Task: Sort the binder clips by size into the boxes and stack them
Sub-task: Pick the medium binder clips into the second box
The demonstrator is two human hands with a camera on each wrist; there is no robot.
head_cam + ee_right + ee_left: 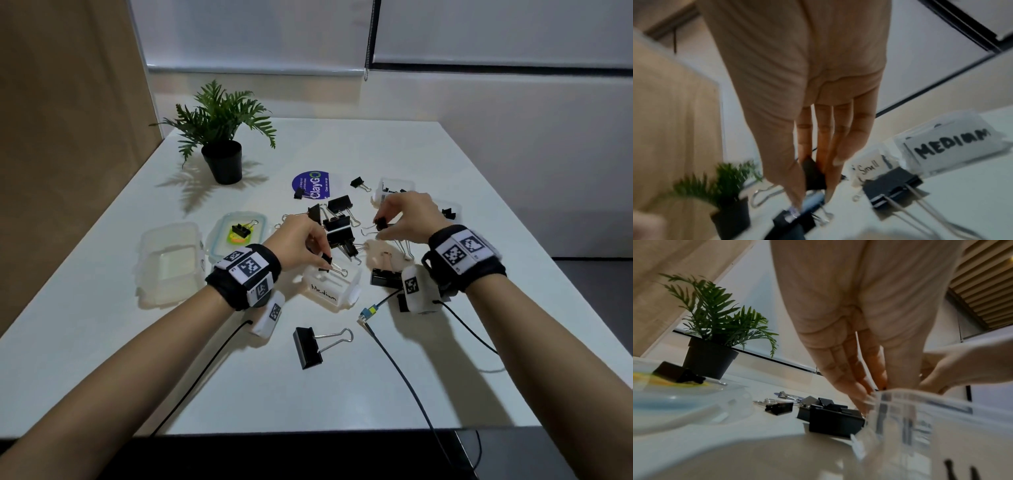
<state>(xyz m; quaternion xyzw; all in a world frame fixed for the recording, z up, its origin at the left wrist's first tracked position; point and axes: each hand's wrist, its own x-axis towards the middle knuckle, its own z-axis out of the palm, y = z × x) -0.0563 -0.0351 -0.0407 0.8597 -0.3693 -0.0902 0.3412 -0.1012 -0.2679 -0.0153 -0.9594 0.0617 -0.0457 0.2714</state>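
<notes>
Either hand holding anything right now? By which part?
Both. The left hand pinches a binder clip by its black body over the Medium box; the right hand pinches another clip by its black body.

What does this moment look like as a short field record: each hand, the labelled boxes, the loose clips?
left hand: left hand pinches a black binder clip over the clear plastic box labelled Medium
right hand: right hand pinches a small black binder clip above the pile
pile: black binder clips loose on the white table, mid-table
near edge: one large black binder clip lying alone
far right: clear box labelled Small
</notes>
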